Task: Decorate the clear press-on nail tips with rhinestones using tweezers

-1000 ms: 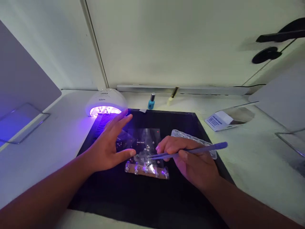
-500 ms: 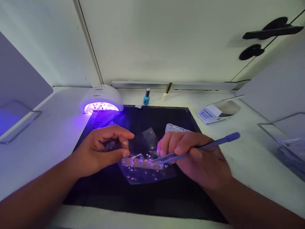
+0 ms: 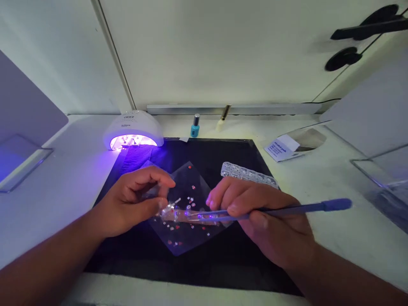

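Note:
My right hand (image 3: 270, 216) grips blue-grey tweezers (image 3: 296, 210), whose tips point left over a pinkish strip (image 3: 181, 216) dotted with small shiny pieces. The strip lies across a clear plastic sheet (image 3: 188, 244) bearing small red and white decals. My left hand (image 3: 137, 202) is curled at the sheet's left side, thumb and fingers pinched on its edge; the forefinger arches above the thumb and part of the hold is hidden. A clear compartment case (image 3: 248, 173) with small pieces lies behind my right hand, partly covered by it.
Beneath everything is a black mat (image 3: 204, 276). A lit nail lamp (image 3: 135, 127) stands at back left. Behind the mat are a blue nail polish bottle (image 3: 195, 127) and a pale bottle with a gold cap (image 3: 223, 119). An opened alcohol pads box (image 3: 283, 146) sits at right.
The decal sheet has turned, its far corner shifting left. The tweezers have levelled and their tips moved left along the strip. More of the compartment case shows.

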`<move>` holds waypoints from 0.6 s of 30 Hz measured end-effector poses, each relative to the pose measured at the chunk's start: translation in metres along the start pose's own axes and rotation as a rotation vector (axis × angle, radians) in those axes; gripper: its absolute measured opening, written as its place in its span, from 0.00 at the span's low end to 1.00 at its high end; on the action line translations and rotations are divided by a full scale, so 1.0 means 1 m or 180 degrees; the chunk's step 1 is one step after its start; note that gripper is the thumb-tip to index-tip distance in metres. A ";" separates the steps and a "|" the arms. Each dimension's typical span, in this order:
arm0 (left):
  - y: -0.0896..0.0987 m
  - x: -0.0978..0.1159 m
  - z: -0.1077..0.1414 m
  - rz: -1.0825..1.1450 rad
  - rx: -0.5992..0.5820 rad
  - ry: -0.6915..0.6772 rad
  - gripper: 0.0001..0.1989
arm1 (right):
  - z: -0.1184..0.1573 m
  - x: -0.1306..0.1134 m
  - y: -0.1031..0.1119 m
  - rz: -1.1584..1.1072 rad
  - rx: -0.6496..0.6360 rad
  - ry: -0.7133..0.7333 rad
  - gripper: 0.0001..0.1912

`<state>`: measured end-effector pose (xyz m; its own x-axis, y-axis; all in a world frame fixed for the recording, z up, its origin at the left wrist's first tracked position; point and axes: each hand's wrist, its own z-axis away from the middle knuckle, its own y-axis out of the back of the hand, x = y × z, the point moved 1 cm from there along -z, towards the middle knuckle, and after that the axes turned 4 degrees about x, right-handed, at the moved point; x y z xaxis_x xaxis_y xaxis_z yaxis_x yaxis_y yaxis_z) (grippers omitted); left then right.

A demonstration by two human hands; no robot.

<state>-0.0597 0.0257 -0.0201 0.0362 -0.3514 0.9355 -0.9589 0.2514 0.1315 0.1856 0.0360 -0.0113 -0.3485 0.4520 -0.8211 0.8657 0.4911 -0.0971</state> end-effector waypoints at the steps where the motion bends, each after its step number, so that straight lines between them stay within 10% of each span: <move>1: 0.000 0.002 0.000 0.0036 -0.0114 0.0082 0.12 | 0.000 0.000 -0.001 0.0006 0.0000 -0.0006 0.10; 9: 0.004 0.024 -0.004 -0.0453 -0.0877 0.0341 0.08 | 0.003 -0.005 -0.006 0.0108 0.0002 -0.0205 0.10; 18: -0.005 0.025 -0.005 -0.0146 -0.0773 0.0585 0.13 | 0.008 -0.010 -0.008 0.0221 -0.0214 -0.0346 0.11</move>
<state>-0.0529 0.0205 0.0046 0.1495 -0.2038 0.9675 -0.8606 0.4549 0.2289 0.1850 0.0214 -0.0073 -0.2445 0.4050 -0.8810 0.8589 0.5121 -0.0030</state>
